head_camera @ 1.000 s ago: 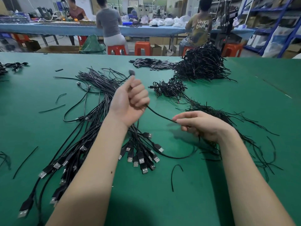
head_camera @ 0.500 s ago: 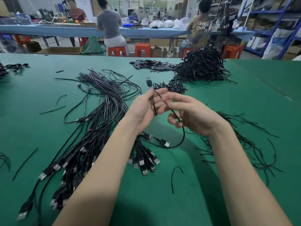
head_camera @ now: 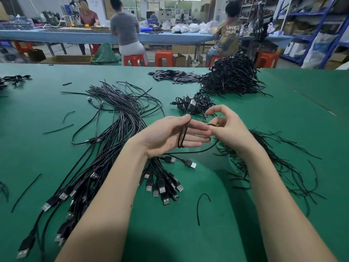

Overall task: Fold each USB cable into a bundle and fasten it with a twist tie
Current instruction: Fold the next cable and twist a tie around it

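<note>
On the green worktop (head_camera: 56, 167) loose cables (head_camera: 117, 114) fan at left. Our left hand (head_camera: 170, 137), fingers straight, carries the USB cable (head_camera: 182, 134) looped around them; our right hand (head_camera: 224, 127), curled, pinches its strand. We should keep loops even and taut.

USB cable (head_camera: 182, 133) now looped round left hand (head_camera: 170, 135), right hand (head_camera: 226, 127) closer

Matt green table cover (head_camera: 245, 233), metal-tipped plugs (head_camera: 166, 200)
</note>
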